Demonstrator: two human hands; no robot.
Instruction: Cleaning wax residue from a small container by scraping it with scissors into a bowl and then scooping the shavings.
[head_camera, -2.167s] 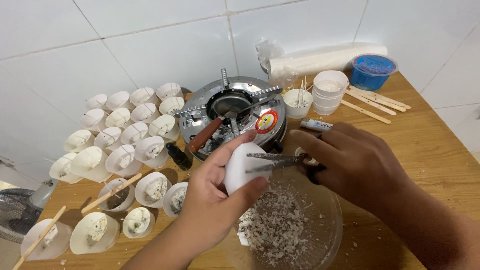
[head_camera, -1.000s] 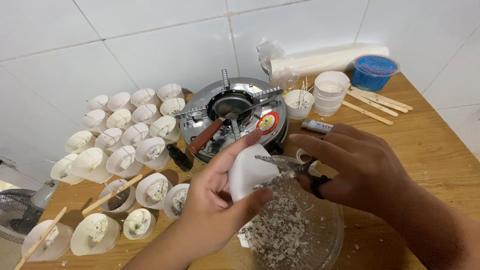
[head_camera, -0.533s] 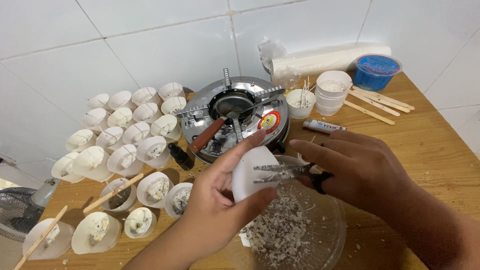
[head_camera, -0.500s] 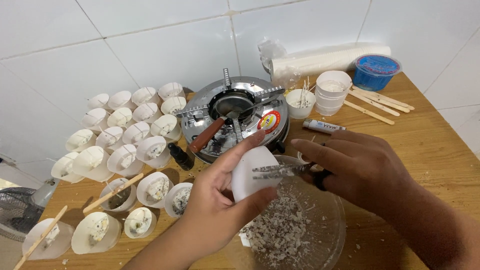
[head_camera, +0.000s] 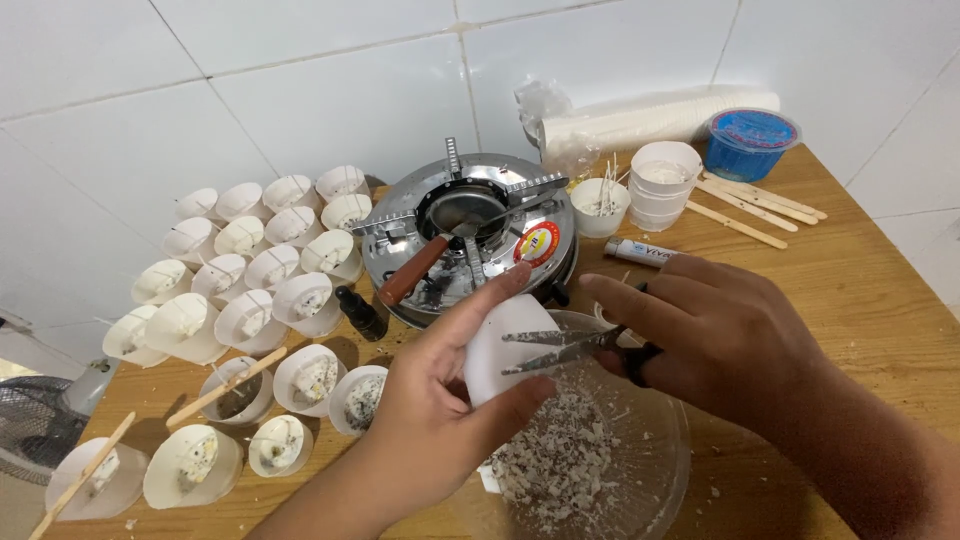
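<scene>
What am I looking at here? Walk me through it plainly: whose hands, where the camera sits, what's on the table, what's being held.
The picture comes from a camera worn on a person's head, looking down at their own two bare hands over a wooden table against a white tiled wall.

The left hand grips a white cup. The right hand holds scissors, blades open against the cup. Below them sits a clear bowl with pale flakes in it.

Behind stands a small metal stove with a brown-handled tool across it. To the left are many small white cups, some with wooden sticks. At the far right lie a stack of cups, a blue tub and more sticks.
</scene>
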